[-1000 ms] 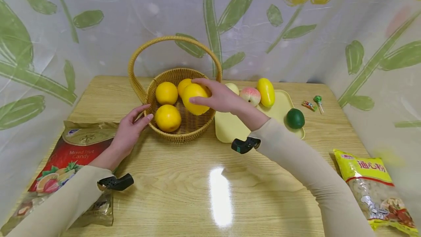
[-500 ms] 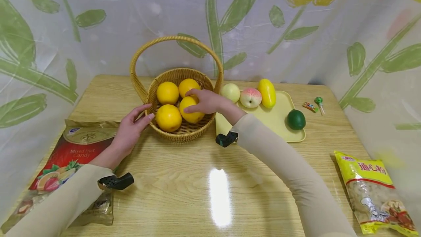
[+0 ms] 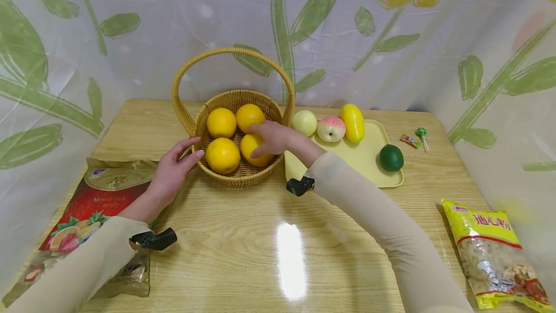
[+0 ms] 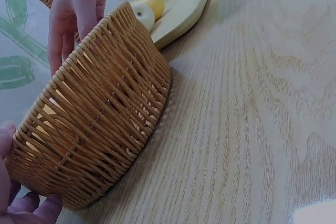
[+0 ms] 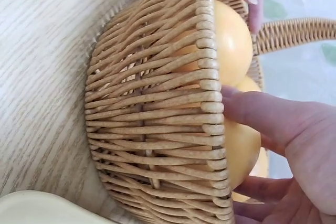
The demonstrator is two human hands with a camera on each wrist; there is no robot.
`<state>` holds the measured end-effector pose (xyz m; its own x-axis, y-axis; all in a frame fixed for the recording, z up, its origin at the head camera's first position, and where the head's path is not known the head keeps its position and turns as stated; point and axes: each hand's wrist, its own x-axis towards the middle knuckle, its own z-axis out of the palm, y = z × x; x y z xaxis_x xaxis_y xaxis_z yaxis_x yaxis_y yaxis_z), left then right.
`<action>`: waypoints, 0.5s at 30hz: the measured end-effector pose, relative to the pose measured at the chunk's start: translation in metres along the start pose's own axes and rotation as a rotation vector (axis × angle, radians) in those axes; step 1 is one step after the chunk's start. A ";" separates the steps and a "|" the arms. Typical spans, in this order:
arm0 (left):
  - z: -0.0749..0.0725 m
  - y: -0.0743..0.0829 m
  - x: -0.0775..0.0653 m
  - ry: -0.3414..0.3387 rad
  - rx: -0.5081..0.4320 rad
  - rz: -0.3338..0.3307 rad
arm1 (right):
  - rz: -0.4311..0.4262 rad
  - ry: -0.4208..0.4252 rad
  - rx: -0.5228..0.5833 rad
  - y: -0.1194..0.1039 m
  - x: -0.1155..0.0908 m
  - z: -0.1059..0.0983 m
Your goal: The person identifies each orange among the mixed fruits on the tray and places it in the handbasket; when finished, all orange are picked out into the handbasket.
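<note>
A woven wicker basket (image 3: 243,181) with a tall hoop handle holds several oranges, among them a front-left orange (image 3: 223,156). My right hand (image 3: 272,137) reaches inside and holds the front-right orange (image 3: 255,149), with thumb and fingers around it; part of that fruit is hidden by the hand. In the right wrist view, the thumb and fingers of my right hand (image 5: 310,150) lie on either side of the orange (image 5: 241,153), behind the rim. My left hand (image 3: 173,170) grips the basket's left side by the handle's base, its fingers touching the wicker wall in the left wrist view.
Right of the basket, a pale yellow tray (image 3: 369,170) bears a pale round fruit (image 3: 304,123), a peach (image 3: 331,129), a yellow mango-like fruit (image 3: 353,123) and a dark green fruit (image 3: 391,158). Small candies (image 3: 420,133) lie beyond. A candy bag (image 3: 108,192) and a pasta bag (image 3: 491,250) flank the table.
My right hand has lowered its orange into the basket, moving down and left, then shifted slightly right with it. My left hand stays at the basket's left side.
</note>
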<state>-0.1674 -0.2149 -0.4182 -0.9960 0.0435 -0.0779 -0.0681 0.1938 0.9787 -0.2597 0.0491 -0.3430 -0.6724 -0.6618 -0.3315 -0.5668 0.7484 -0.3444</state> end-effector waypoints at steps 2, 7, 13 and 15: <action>0.000 -0.001 -0.001 0.003 -0.001 0.001 | -0.006 0.019 0.007 -0.001 -0.002 0.001; 0.000 -0.001 -0.002 0.009 -0.002 0.002 | -0.038 0.116 0.049 0.000 -0.015 0.003; 0.001 -0.001 -0.002 0.015 -0.008 0.007 | -0.149 0.270 0.211 0.007 -0.051 0.008; 0.001 -0.001 -0.002 0.016 -0.010 0.008 | -0.145 0.295 0.357 0.011 -0.065 0.012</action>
<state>-0.1655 -0.2139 -0.4189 -0.9973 0.0297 -0.0676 -0.0611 0.1836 0.9811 -0.2171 0.1001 -0.3356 -0.7342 -0.6789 -0.0125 -0.5007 0.5537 -0.6654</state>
